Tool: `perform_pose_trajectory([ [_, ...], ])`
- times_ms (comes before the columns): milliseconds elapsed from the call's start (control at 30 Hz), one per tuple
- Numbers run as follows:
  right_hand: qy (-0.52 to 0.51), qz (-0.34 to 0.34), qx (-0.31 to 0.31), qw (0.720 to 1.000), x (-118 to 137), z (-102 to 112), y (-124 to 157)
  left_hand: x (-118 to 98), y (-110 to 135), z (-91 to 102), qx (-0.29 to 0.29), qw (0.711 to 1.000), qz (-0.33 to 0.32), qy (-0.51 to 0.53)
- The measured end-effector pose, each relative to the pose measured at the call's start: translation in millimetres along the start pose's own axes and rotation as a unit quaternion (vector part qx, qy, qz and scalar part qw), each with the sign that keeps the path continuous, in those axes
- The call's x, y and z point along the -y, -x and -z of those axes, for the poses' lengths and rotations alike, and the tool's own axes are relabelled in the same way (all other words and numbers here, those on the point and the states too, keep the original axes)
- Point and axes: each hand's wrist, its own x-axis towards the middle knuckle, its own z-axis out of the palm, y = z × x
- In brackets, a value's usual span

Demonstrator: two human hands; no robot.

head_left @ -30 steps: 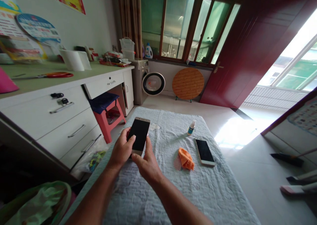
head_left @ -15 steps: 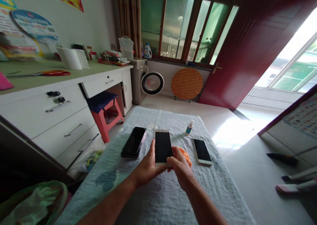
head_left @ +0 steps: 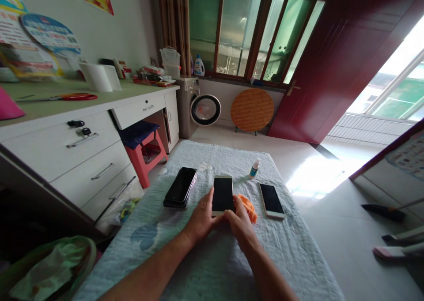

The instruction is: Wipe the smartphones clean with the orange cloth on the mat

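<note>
A gold-edged phone (head_left: 222, 194) with a dark screen lies face up on the pale quilted cloth (head_left: 198, 265) in the middle of the table. My left hand (head_left: 201, 219) grips its lower left edge, fingers curled. My right hand (head_left: 241, 221) pinches its lower right corner. Just right of my right hand lies a crumpled orange cloth (head_left: 249, 207), partly hidden by my fingers. A stack of dark phones (head_left: 180, 186) sits to the left. Another gold-edged phone (head_left: 271, 200) lies to the right, and a small spray bottle (head_left: 254, 169) stands beyond.
A white desk with drawers (head_left: 76, 146) runs along the left, with a red stool (head_left: 145, 153) under it. A washing machine (head_left: 198, 107) and a round wooden board (head_left: 251, 111) stand at the far wall. A green bag (head_left: 49, 265) sits at lower left.
Both hands carried the gold-edged phone from above the dark stack at the left to the middle of the cloth beside the orange cloth. It now lies flat there.
</note>
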Motion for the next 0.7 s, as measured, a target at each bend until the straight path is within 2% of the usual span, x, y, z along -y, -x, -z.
perform_pose_trajectory([
  [333, 0.16, 0.068, -0.015, 0.985, -9, 6, -11, -8, 0, 0.4, -0.003, 0.999, -0.01, -0.035],
  [533, 0.297, 0.103, -0.067, 0.947, -10, 10, -2, -8, 2, -1.0, -0.015, 0.996, -0.011, -0.091],
  [700, 0.376, 0.141, -0.062, 0.914, -4, 20, -1, -8, 2, -1.1, -0.006, 0.992, -0.002, -0.129],
])
